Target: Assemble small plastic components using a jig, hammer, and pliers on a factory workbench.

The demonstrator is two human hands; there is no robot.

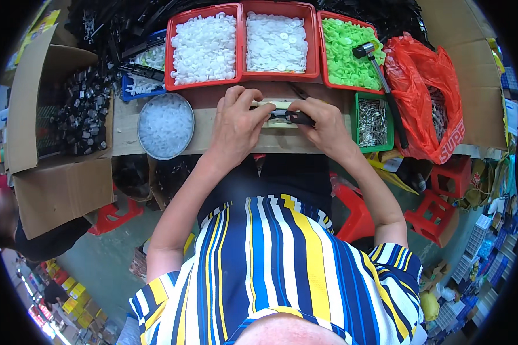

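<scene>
At the work table's middle, a cream-coloured block (279, 124) lies between my two hands. Over it is a small dark part with a black end (298, 118) and a pale shiny middle; its exact kind is too small to tell. My right hand (326, 125) pinches the black end between thumb and fingers. From the other side, my left hand (235, 122) is closed, thumb and forefinger pressed together at the part's left end. What the left fingertips grip is partly hidden. Just behind the right fingers lies a thin dark tool (297, 90).
Red trays (240, 72) of white plastic pieces and one of green pieces (351, 52) line the back. A hammer (388, 86) leans by a green tray (357, 135) of metal pins and a red bag (408, 115). Left stand a round tin (140, 135) and a cardboard box (26, 109) of black parts.
</scene>
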